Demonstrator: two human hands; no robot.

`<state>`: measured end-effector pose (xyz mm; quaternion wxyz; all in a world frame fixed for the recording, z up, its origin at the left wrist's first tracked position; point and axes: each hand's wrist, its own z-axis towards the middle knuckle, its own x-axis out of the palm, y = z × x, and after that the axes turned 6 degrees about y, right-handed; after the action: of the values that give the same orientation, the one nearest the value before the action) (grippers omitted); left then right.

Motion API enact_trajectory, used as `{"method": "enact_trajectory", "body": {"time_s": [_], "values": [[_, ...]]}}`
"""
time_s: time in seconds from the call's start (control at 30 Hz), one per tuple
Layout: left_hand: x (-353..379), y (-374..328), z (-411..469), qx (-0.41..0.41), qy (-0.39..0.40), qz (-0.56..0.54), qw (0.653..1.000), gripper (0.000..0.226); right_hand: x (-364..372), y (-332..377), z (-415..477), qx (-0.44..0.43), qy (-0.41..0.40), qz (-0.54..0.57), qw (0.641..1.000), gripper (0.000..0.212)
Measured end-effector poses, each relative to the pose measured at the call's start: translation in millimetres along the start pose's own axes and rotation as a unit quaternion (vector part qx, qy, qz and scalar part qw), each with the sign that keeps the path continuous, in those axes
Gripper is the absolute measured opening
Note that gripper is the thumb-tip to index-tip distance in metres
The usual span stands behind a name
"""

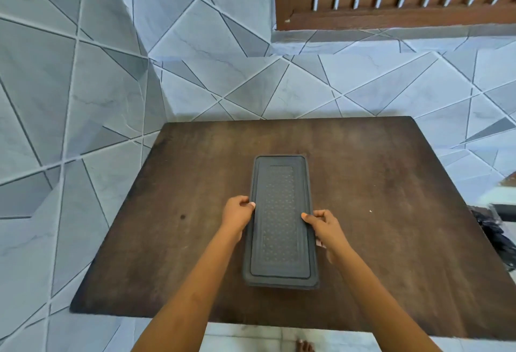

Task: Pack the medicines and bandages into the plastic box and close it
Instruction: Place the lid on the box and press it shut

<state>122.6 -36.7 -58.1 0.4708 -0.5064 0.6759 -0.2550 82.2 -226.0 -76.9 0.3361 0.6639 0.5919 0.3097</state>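
Note:
A long dark grey plastic box (280, 220) lies in the middle of the brown wooden table (391, 212), its lid with a dotted pattern on top and shut. My left hand (237, 213) grips the box's left long edge, thumb resting on the lid. On the opposite long edge my right hand (324, 226) holds on, thumb on the lid too. No medicines or bandages show anywhere; whatever is inside the box is hidden.
Grey tiled walls with a diagonal pattern stand behind and to the left of the table. A brown slatted window frame (391, 16) is at the upper right. Dark objects (494, 228) lie past the table's right edge. A bare foot (304, 347) shows below.

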Motion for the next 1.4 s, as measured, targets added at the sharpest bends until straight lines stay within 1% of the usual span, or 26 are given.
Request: {"method": "enact_trajectory", "body": {"time_s": [0.03, 0.07, 0.13, 0.2, 0.27, 0.43, 0.53, 0.67, 0.73, 0.83, 0.9, 0.97, 1.0, 1.07, 1.13, 1.2, 1.27, 1.4], "values": [[8.3, -1.1, -0.2, -0.004, 0.018, -0.015, 1.0, 0.035, -6.5, -0.9, -2.3, -0.012, -0.022, -0.001, 1.0, 0.018], [17.1, -2.6, -0.4, -0.012, 0.032, -0.03, 0.999, 0.036, -14.4, -1.6, -5.2, -0.026, -0.043, 0.001, 0.999, 0.024], [24.0, -2.4, 1.7, -0.033, 0.041, -0.072, 0.996, 0.039, -23.5, -2.2, -8.3, -0.043, -0.057, 0.015, 0.997, 0.031], [26.6, -0.8, 4.8, -0.058, 0.055, -0.116, 0.99, 0.038, -30.2, -0.8, -9.0, -0.047, -0.051, 0.027, 0.997, 0.026], [25.0, 0.6, 4.7, -0.079, 0.063, -0.136, 0.985, 0.037, -35.0, -0.2, -3.0, -0.045, -0.05, 0.004, 0.998, 0.019], [25.8, 0.5, 2.8, -0.065, 0.05, -0.113, 0.99, 0.033, -38.9, 4.5, 9.9, -0.009, -0.03, -0.022, 0.999, 0.017], [28.8, -2.7, 1.2, -0.053, 0.037, -0.111, 0.992, 0.033, -40.4, 5.1, 15.6, 0.002, -0.016, -0.006, 1.0, 0.019], [29.6, -5.9, -1.6, -0.054, 0.025, -0.119, 0.991, 0.016, -46.1, 5.3, 20.0, 0.013, 0.004, -0.006, 1.0, 0.02], [28.5, -3.8, -1.7, -0.052, 0.013, -0.109, 0.993, 0.018, -49.9, 6.1, 20.8, 0.019, 0.026, -0.008, 0.999, 0.021], [28.0, -9.5, -3.4, -0.058, 0.023, -0.097, 0.993, 0.024, -50.3, 13.4, 24.4, 0.015, 0.045, -0.015, 0.999, 0.017], [29.3, -17.8, -0.6, -0.055, 0.017, -0.11, 0.992, 0.021, -45.2, 21.3, 30.2, -0.021, 0.018, -0.031, 0.999, 0.011], [32.2, -27.0, 3.8, -0.046, 0.004, -0.138, 0.989, 0.012, -38.3, 27.4, 36.0, -0.068, -0.028, -0.056, 0.996, 0.023], [34.3, -29.9, 7.1, -0.039, -0.009, -0.149, 0.988, 0.016, -34.4, 29.6, 37.2, -0.087, -0.05, -0.076, 0.992, 0.028], [41.2, -29.3, 16.5, -0.021, -0.032, -0.119, 0.992, 0.034, -28.2, 31.0, 35.1, -0.12, -0.077, -0.12, 0.982, 0.034], [45.5, -29.3, 19.3, -0.009, -0.042, -0.07, 0.997, 0.044, -22.5, 27.8, 33.4, -0.154, -0.082, -0.138, 0.975, 0.031], [46.0, -28.0, 21.4, 0.001, -0.04, -0.032, 0.999, 0.045, -20.1, 26.7, 34.4, -0.17, -0.083, -0.139, 0.972, 0.029], [44.5, -24.9, 25.6, 0.02, -0.026, -0.005, 0.999, 0.046, -19.2, 27.8, 39.4, -0.172, -0.065, -0.147, 0.972, 0.026], [43.6, -16.3, 37.8, 0.047, 0.014, -0.002, 0.999, 0.044, -20.5, 30.5, 46.7, -0.15, -0.038, -0.156, 0.976, 0.023]]}}
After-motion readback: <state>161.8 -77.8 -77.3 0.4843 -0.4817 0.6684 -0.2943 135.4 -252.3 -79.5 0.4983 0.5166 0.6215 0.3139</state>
